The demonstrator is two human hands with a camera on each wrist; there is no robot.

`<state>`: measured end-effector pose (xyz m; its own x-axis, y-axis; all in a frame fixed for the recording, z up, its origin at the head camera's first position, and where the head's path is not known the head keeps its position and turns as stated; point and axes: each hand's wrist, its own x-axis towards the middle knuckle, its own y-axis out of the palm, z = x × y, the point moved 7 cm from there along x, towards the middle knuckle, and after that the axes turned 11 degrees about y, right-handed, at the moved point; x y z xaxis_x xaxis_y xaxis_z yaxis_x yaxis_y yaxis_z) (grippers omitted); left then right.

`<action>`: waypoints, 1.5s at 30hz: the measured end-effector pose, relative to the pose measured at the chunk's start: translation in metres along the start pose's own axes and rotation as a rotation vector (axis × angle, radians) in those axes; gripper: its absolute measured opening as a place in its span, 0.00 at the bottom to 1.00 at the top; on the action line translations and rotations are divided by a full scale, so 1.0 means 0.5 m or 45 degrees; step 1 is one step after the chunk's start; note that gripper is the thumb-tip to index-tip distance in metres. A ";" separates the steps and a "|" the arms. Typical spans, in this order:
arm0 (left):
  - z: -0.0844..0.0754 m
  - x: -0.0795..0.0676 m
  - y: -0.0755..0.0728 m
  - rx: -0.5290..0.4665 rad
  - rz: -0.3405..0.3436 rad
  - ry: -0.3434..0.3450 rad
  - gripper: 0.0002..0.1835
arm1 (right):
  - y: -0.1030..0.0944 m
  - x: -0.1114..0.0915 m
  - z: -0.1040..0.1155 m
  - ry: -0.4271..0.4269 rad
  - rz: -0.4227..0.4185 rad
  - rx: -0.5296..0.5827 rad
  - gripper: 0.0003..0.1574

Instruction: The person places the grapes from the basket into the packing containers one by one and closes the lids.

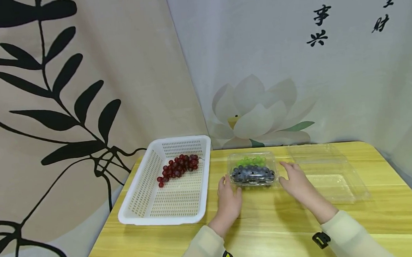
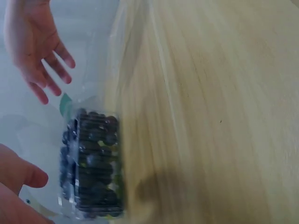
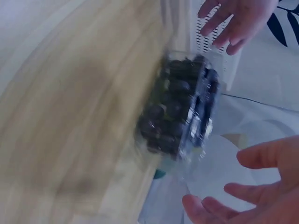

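A transparent plastic clamshell box (image 1: pixel 253 177) stands on the table, its lid down. Dark grapes (image 2: pixel 93 163) fill the near part and green grapes (image 1: pixel 251 161) show behind them. My left hand (image 1: pixel 229 200) is at the box's left front corner, fingers extended and thumb apart. On the other side, my right hand (image 1: pixel 297 184) stands just off the right wall with its fingers spread. Both wrist views show the box between the two hands, with nothing gripped; the right wrist view shows the right hand's fingers (image 3: pixel 261 191) parted and lightly bent.
To the left is a white slotted plastic basket (image 1: pixel 201 210) holding a bunch of red grapes (image 1: pixel 178 168). Another transparent plastic box (image 1: pixel 333 179) lies opened out right of my right hand. A printed cloth (image 1: pixel 144 69) hangs behind the wooden table (image 1: pixel 271 235).
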<state>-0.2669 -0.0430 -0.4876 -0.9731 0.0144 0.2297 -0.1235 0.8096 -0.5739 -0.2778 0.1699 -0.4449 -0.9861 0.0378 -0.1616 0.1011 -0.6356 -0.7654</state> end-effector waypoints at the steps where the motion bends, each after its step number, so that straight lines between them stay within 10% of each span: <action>1: -0.007 -0.003 -0.001 0.032 0.016 0.014 0.34 | -0.010 -0.004 -0.001 -0.017 -0.011 -0.011 0.37; 15: -0.114 -0.020 -0.073 0.210 0.270 0.343 0.26 | -0.165 -0.034 -0.139 -0.306 -0.309 0.008 0.31; 21: -0.129 0.002 -0.147 0.219 0.272 0.445 0.25 | -0.208 -0.036 -0.228 -0.211 -0.390 0.049 0.32; 35: -0.083 0.103 -0.305 0.188 0.175 0.573 0.25 | -0.187 -0.009 -0.405 0.329 -0.025 0.329 0.46; 45: 0.038 0.172 -0.356 0.100 0.176 0.304 0.25 | -0.163 -0.010 -0.437 0.398 0.020 0.585 0.43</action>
<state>-0.3324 -0.1970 -0.3806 -0.9096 0.2670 0.3184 -0.0163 0.7427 -0.6694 -0.2525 0.3899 -0.5179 -0.8920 0.2078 -0.4015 -0.0212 -0.9063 -0.4221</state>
